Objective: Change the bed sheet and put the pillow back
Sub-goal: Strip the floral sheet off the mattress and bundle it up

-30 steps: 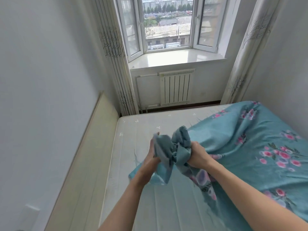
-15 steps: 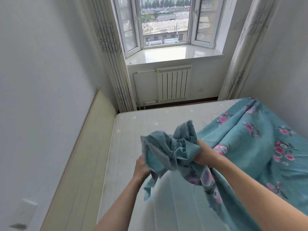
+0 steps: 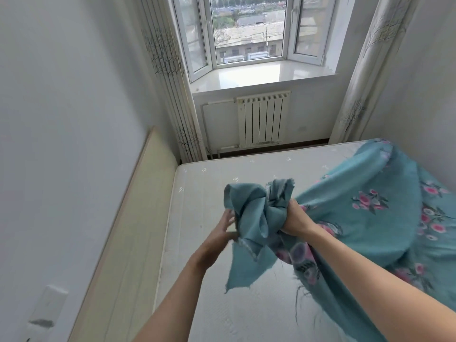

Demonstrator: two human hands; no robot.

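- Right hand point(image 3: 294, 218) is gripping a bunched corner of the teal floral bed sheet point(image 3: 357, 218), fingers curled tight around the gathered fabric, held raised above the mattress point(image 3: 209, 193).
- Left hand point(image 3: 223, 233) is sitting at the left edge of the bunch, fingers partly extended against the cloth; whether it is pinching the fabric cannot be told, the hand being blurred.
- The sheet is trailing from the bunch to the right, draping over the right side of the bare white mattress; a frayed flap is hanging below the hands.
- Headboard point(image 3: 138, 230) is standing along the left wall.
- Radiator point(image 3: 262, 119) is sitting under the bay window point(image 3: 249, 30), curtains point(image 3: 170, 77) flanking it.
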